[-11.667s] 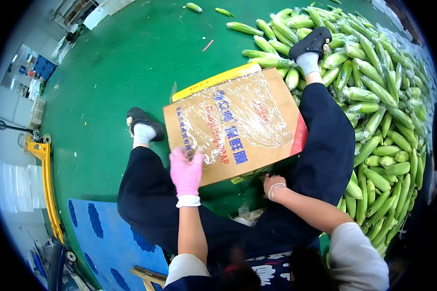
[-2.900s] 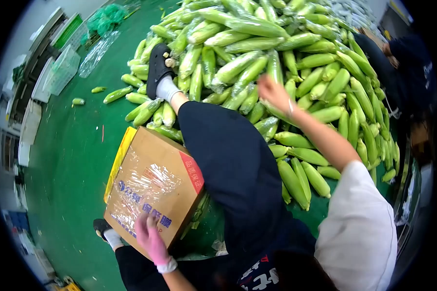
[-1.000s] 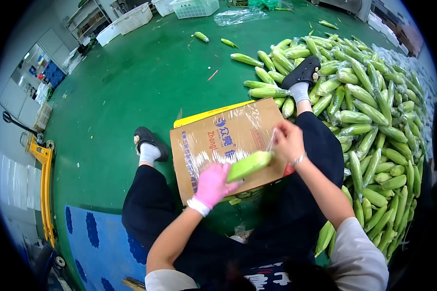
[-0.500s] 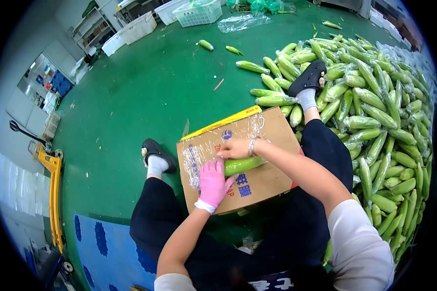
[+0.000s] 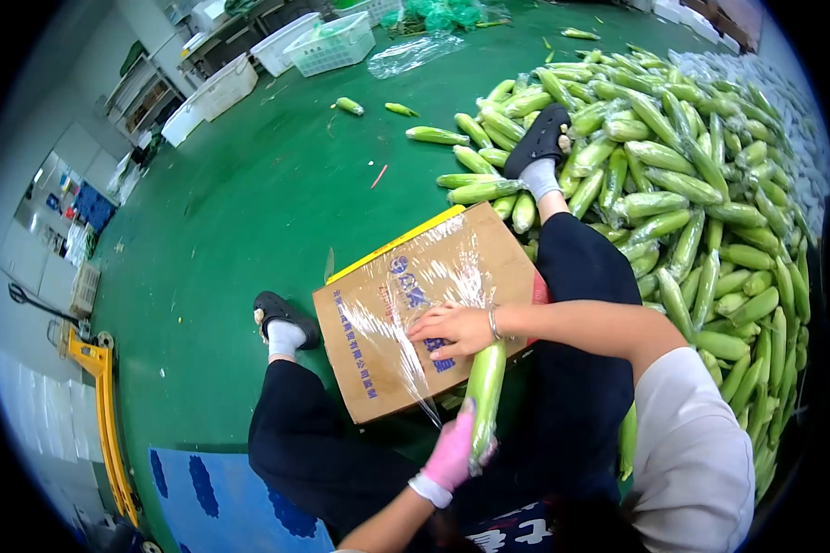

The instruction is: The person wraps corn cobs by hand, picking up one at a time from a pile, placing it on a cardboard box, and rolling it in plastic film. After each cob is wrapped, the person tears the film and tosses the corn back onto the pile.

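Note:
My left hand [image 5: 453, 452], in a pink glove, is closed round the lower end of a green ear of corn [image 5: 487, 387] wrapped in clear film. The ear stands lengthwise off the near edge of a cardboard box [image 5: 360, 350] between my legs. Bare, my right hand [image 5: 456, 329] lies across the box top with its fingers stretched out, beside the ear's upper end. Under and around it, clear plastic film [image 5: 424, 373] spreads over the box and hangs off its near edge towards my glove. A yellow strip [image 5: 397, 242] runs along the box's far edge.
A large heap of film-wrapped corn [image 5: 682, 189] lies at the right, against my foot. Loose ears [image 5: 349, 106] lie on the green floor ahead. White crates [image 5: 332, 48] stand at the back, a yellow pallet jack [image 5: 107, 405] at the left, and a blue mat [image 5: 235, 502] near my left leg.
The ear of corn has gone from lying across the box top to pointing towards me past its near edge. My left hand moved down with it; my right hand has opened flatter. The view shifted.

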Motion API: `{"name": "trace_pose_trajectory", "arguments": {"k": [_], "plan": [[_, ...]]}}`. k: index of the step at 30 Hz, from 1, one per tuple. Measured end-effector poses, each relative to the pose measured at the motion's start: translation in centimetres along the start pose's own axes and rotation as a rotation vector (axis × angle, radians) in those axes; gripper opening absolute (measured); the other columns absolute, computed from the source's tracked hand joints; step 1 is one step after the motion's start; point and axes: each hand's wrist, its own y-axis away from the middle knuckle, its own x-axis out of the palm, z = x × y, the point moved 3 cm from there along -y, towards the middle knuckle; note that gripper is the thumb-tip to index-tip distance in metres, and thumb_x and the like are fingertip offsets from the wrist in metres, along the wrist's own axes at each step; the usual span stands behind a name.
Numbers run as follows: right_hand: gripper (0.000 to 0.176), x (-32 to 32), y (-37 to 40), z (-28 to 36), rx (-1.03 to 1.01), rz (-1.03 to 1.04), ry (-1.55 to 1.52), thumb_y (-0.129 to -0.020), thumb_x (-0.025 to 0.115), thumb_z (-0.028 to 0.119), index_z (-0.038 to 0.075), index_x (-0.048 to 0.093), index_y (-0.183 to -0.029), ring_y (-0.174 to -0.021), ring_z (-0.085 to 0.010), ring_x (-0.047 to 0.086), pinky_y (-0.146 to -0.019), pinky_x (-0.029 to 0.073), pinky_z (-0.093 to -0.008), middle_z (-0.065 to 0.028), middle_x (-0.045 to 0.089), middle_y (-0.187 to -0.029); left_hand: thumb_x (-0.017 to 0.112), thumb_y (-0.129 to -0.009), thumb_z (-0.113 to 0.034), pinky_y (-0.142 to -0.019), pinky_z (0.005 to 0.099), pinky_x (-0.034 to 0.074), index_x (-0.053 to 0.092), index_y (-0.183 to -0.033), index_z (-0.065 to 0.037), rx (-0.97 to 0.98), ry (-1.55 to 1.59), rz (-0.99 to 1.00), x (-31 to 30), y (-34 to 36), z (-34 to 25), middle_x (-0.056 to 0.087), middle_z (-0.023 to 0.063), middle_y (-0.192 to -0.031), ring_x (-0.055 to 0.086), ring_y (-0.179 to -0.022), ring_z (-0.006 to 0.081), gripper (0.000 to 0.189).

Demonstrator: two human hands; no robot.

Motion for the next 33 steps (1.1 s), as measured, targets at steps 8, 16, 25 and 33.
{"name": "trace_pose_trajectory", "arguments": {"k": [8,16,25,33], "plan": [[0.031,2.3,1.9,1.6,-0.099,-0.153,-0.180,-0.096,0.055,0.028,0.010,0.064,-0.119,-0.123,-0.0239,0.048,-0.100,0.035,-0.0397,-0.0037,0.060,-0.129,0.033,-0.098,-0.066,-0.045,0.0271,0.035,0.054,-0.092,-0.002,-0.062,-0.210,0.091,1.8,4.6,1.9,0.048,0.0057,-0.057,0.041,-0.045,0.0141,0.067],[0.026,3.1,3.6,2.9,-0.087,-0.148,-0.192,-0.095,0.056,0.022,0.008,0.066,-0.116,-0.121,-0.0248,0.051,-0.102,0.037,-0.0404,-0.0053,0.063,-0.123,0.031,-0.095,-0.071,-0.038,0.0248,0.030,0.052,-0.095,-0.004,-0.282,0.153,0.323,2.4,5.4,6.2,0.044,0.0033,-0.060,0.037,-0.042,0.0115,0.071],[0.025,3.5,3.5,2.5,-0.110,-0.261,-0.203,-0.090,0.062,0.021,0.006,0.067,-0.110,-0.111,-0.0289,0.058,-0.096,0.045,-0.0395,-0.0109,0.067,-0.112,0.053,-0.098,-0.051,-0.079,0.0247,0.047,0.062,-0.123,-0.002,-0.405,-0.481,0.572,6.8,7.4,11.5,0.063,0.0002,-0.098,0.055,-0.086,0.0077,0.056],[0.033,-4.1,21.3,9.9,0.274,-0.720,-0.650,-0.101,0.053,0.029,0.001,0.071,-0.100,-0.088,-0.0136,0.062,-0.083,0.049,-0.0298,-0.0068,0.071,-0.094,0.065,-0.089,-0.049,-0.054,0.0233,0.042,0.067,-0.104,0.003,0.028,-0.668,0.105,2.6,6.5,3.1,0.056,-0.0001,-0.068,0.052,-0.059,0.0083,0.054]]}}
